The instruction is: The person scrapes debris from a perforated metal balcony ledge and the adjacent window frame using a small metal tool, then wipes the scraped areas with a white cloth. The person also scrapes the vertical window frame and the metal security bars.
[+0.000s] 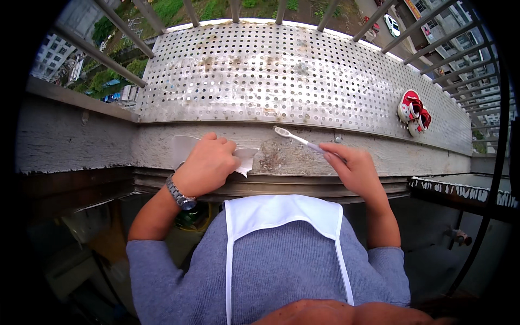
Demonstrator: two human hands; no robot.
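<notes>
My right hand is closed round the handle of a white toothbrush. Its bristle head points left, over the concrete ledge. In my left hand is a crumpled piece of white paper, whose torn edge sticks out past the fingers. A pale flat piece, perhaps more of the same paper, shows on the far side of that hand. A dark metal watch sits on my left wrist. Between my hands, a rough, brownish stained patch marks the ledge.
Beyond the ledge lies a perforated metal sheet, fenced by metal bars. A pair of red and white shoes stands on its right part. Window-frame tracks run along the ledge's near side. Far below are greenery, buildings and a white car.
</notes>
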